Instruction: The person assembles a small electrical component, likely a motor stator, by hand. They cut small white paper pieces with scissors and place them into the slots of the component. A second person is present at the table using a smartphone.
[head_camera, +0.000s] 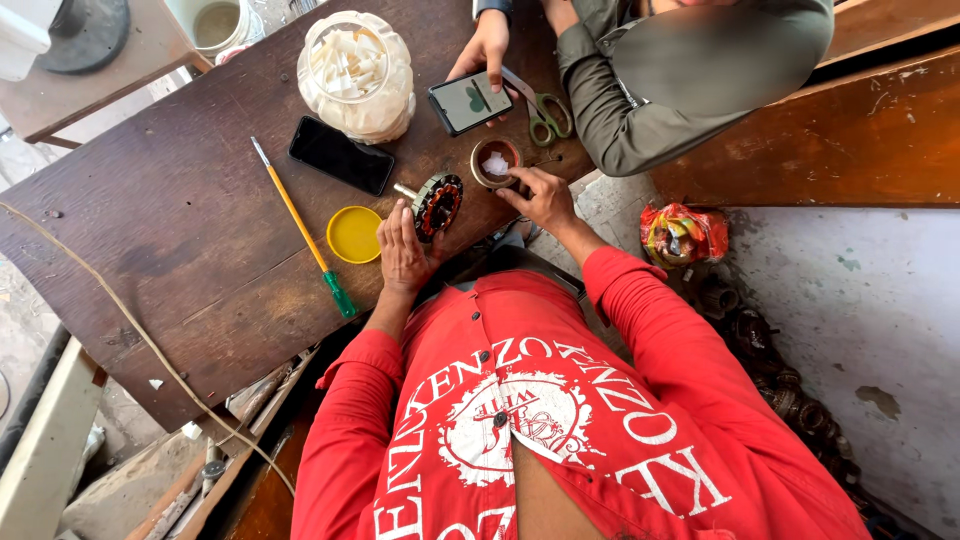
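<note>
While left hand (402, 250) lies flat, fingers open, against stator (438, 206) on counter (180, 220), right hand (543, 196) fingers pinch rim of small cup (495, 162); yellow lid (355, 234) just beside.

On the wooden surface (180, 220): two phones, one dark (341, 155) and one lit (469, 102). One clear jar (356, 75) of white pieces. One yellow lid (355, 234). One screwdriver (302, 228). One pair of scissors (540, 108). One small tin (495, 163). One wound coil part (437, 206). Three hands: the wearer's left (402, 250) and right (543, 196), and another person's hand (485, 48). One red bag (684, 234) on the floor.
</note>
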